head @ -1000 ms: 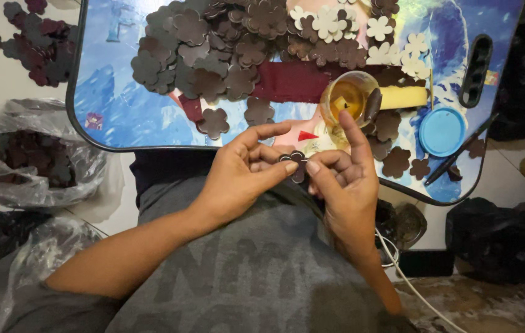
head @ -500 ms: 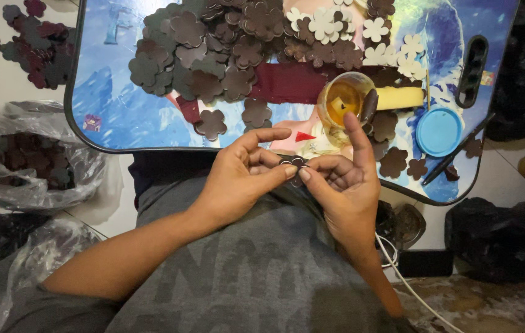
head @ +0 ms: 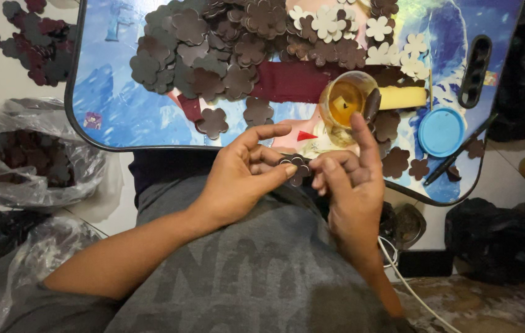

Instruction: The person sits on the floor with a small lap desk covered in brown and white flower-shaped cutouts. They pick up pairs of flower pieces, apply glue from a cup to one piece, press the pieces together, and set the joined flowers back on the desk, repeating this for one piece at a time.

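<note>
Worktop (head: pixel 108 117) – 1 lap tray w/ a blue printed top, sitting over the legs. No real shift vs 1 s ago: tray, piles and cup all sit where they were. Only the view has crept a bit.

Bags: 2 clear plastic ones on the left – upper bag (head: pixel 34 154) holds dark cutouts, lower bag (head: pixel 22 259) is crumpled, contents unclear. 1 black bag (head: pixel 496 240) on the right.

Flower cutouts: brown pile (head: pixel 213 49) too overlapped to count – dozens. Cream flowers (head: pixel 349 28) approx 8 showing. More dark ones loose on the floor (head: pixel 28 43) top left.

Singles: 1 glass cup (head: pixel 345 105) w/ amber liquid and a dark stick in it, 1 blue lid (head: pixel 440 131), 1 dark pen (head: pixel 453 160), 1 yellow bar (head: pixel 404 97), 1 maroon strip (head: pixel 293 80).

Hands: left hand (head: pixel 241 179) and right hand (head: pixel 352 185) meet over the lap, both still pinching 1 small brown flower piece (head: pixel 295 165) between fingertips – same grip as before, right index finger raised. So the work on that piece looks ongoing, not finished.
</note>
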